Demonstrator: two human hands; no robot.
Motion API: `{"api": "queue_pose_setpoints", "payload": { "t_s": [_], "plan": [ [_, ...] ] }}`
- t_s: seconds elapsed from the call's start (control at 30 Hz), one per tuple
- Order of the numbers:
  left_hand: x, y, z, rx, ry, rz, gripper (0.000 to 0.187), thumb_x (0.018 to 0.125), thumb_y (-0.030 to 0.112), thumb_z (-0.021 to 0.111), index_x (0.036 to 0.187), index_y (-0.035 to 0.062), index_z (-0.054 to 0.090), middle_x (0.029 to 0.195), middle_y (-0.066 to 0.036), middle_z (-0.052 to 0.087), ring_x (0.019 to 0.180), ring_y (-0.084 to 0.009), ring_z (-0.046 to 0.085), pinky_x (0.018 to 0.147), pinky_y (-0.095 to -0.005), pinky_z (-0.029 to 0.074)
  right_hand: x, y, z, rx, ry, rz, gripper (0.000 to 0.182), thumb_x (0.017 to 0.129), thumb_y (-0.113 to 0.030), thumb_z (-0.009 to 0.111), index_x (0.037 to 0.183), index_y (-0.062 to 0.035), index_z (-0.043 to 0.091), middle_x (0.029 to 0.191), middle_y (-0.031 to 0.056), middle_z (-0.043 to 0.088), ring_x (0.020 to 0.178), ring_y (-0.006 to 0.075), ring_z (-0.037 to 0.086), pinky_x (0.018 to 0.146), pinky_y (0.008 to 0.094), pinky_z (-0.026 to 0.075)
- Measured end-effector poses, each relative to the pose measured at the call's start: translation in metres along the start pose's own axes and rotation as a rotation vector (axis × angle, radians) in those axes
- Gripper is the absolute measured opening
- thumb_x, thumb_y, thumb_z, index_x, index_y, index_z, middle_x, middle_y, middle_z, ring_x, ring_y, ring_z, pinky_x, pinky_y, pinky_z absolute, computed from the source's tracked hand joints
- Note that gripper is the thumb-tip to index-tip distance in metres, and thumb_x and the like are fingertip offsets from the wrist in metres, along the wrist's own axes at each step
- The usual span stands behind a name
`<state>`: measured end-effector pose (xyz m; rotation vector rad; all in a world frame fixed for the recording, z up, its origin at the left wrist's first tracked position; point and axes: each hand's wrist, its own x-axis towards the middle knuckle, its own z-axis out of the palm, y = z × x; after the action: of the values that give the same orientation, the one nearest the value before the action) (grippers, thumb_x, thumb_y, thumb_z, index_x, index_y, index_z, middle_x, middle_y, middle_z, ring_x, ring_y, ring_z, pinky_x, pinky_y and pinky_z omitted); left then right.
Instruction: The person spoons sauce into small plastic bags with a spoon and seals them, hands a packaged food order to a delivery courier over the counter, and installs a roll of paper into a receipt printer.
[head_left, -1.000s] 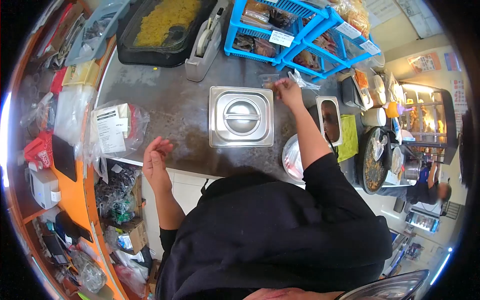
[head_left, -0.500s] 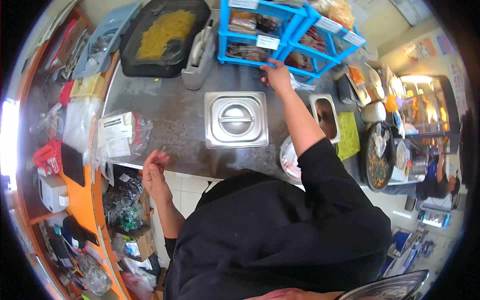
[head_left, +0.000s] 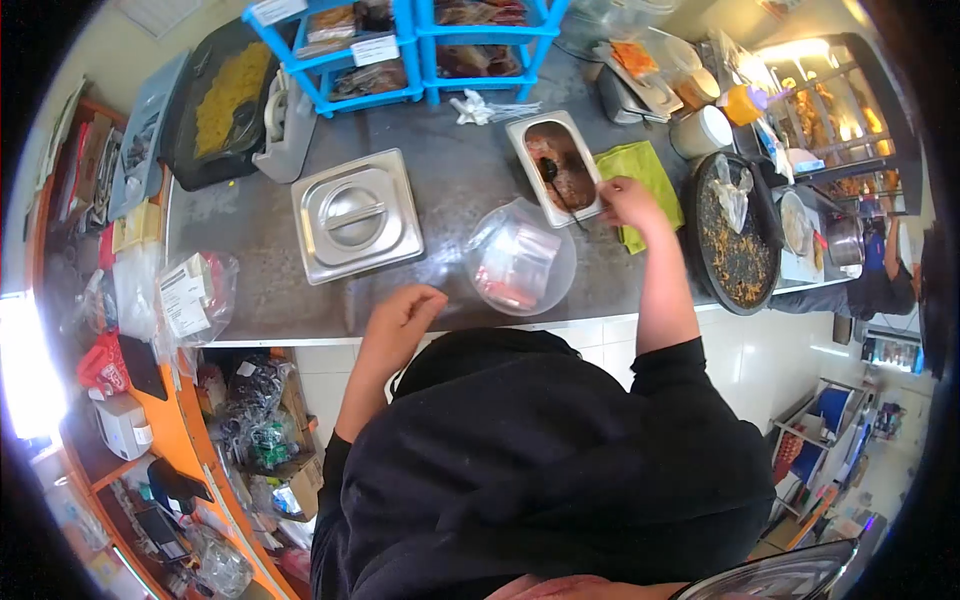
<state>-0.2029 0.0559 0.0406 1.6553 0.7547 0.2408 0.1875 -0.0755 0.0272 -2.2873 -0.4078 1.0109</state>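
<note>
My right hand [head_left: 632, 204] has its fingers closed at the right rim of a small steel food pan [head_left: 517, 130]. The pan holds a reddish-brown sauce, and a thin dark handle sticks out over its near edge. A green cloth [head_left: 652, 172] lies under and beside that hand. My left hand [head_left: 402, 318] is closed near the front edge of the table, with nothing visible in it. Between my hands sits a round clear plastic tub [head_left: 560, 292] with clear packets of something pinkish in it. A square steel container with a lid [head_left: 318, 205] stands to the left.
Blue stacked racks [head_left: 420, 62] with packets stand at the back. A black tray of yellow food [head_left: 222, 112] and a grey holder [head_left: 287, 130] are behind left. At right lie a round dark tray with crumbs [head_left: 738, 268] and a white tub [head_left: 702, 132]. Another person works at far right.
My right hand has left the blue rack and come to the steel pan. My left hand has moved right and its fingers have closed. The view has shifted to the right.
</note>
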Motion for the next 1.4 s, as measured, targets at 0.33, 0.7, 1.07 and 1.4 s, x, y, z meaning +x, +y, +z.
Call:
{"api": "queue_pose_setpoints", "payload": {
  "t_s": [0.33,0.7,1.07,1.4],
  "plan": [
    [0.018,0.032,0.087,-0.092,0.023,-0.058,0.020,0.093,0.012,0.059,0.109,-0.0001,0.062,0.096,-0.005,0.064,0.088,-0.0113,0.058,0.078,-0.0245,0.045,0.047,0.025,0.001,0.676,0.027,-0.101,0.025,0.093,-0.018,0.059,0.102,0.0053,0.059,0.088,0.0109,0.063,0.072,0.0175,0.064,0.065,0.0274,0.058],
    [-0.001,0.032,0.139,-0.216,0.205,-0.155,0.022,0.093,0.007,0.057,0.113,-0.0013,0.059,0.100,-0.008,0.066,0.094,-0.0141,0.061,0.085,-0.0269,0.046,0.125,0.014,-0.089,0.210,0.965,-0.589,0.038,0.089,-0.023,0.061,0.119,-0.0014,0.051,0.087,0.0150,0.062,0.077,0.0301,0.063,0.075,0.0384,0.049],
    [-0.003,0.035,0.150,-0.255,0.275,-0.146,0.022,0.093,0.007,0.056,0.114,-0.0004,0.059,0.101,-0.008,0.065,0.093,-0.0140,0.061,0.084,-0.0271,0.047,0.189,0.008,-0.172,0.740,0.262,-0.153,0.018,0.083,-0.025,0.070,0.075,-0.0091,0.065,0.062,-0.0024,0.054,0.051,0.0069,0.047,0.044,0.0229,0.035],
    [-0.002,0.039,0.147,-0.316,0.251,-0.163,0.022,0.094,0.007,0.056,0.115,-0.0011,0.059,0.102,-0.008,0.064,0.095,-0.0140,0.060,0.086,-0.0270,0.046,0.141,-0.014,-0.155,1.023,0.038,-0.268,0.012,0.083,-0.013,0.071,0.086,-0.0040,0.064,0.072,0.0023,0.063,0.059,0.0090,0.059,0.048,0.0206,0.050]
  ]
}}
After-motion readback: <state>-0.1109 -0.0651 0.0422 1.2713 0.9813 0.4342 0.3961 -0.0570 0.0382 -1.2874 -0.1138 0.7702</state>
